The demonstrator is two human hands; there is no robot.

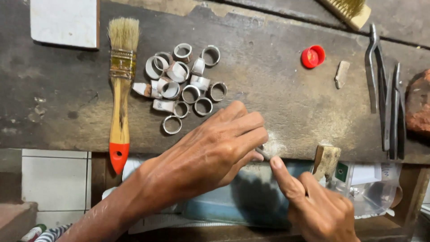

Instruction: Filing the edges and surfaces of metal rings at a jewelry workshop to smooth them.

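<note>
Pinching a small grey metal piece (263, 152) together, both hands, left (210, 152), right (313, 201), mostly hidden.

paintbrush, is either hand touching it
No, the paintbrush lies apart, left of the rings, untouched by both hands.

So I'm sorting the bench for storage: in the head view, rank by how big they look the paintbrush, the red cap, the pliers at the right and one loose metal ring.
1. Paintbrush, longest.
2. Pliers, slightly shorter; close to the brush, so not certain.
3. Red cap and a metal ring: look alike, not ranked.
All lie on the same bench, so nearness matters little.
</note>
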